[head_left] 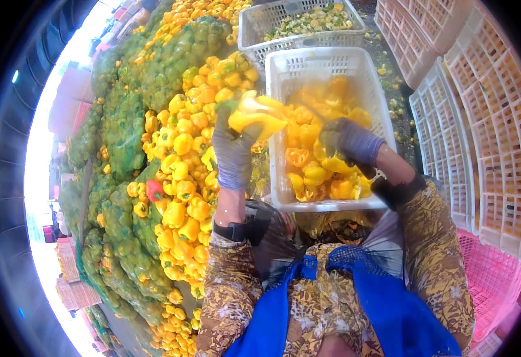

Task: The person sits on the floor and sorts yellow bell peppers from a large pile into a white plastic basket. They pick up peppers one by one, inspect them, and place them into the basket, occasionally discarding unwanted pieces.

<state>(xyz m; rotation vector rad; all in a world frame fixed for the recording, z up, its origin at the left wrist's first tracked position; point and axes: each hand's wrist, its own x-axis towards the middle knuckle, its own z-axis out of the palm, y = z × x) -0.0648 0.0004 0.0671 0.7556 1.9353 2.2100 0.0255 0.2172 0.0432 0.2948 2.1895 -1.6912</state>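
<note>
My left hand (234, 140), in a pale purple glove, is closed round a yellow bell pepper (257, 116) that appears cut open, its pale inside showing. It is raised at the left rim of a white plastic crate (277, 178). Over the crate, my gloved right hand (352, 141) is closed on what looks like a small knife (313, 110); its thin, blurred blade points up and left, apart from the pepper. Beneath the right hand, yellow bell peppers (315, 174) fill much of the crate, some cut open.
A heap of yellow peppers (180, 143) lies to my left, with one red pepper (154, 190). Beyond it are green mesh sacks (124, 131) of peppers. A second crate (254, 38) of scraps stands ahead. Stacked white crates (445, 137) and a pink crate (489, 279) line the right.
</note>
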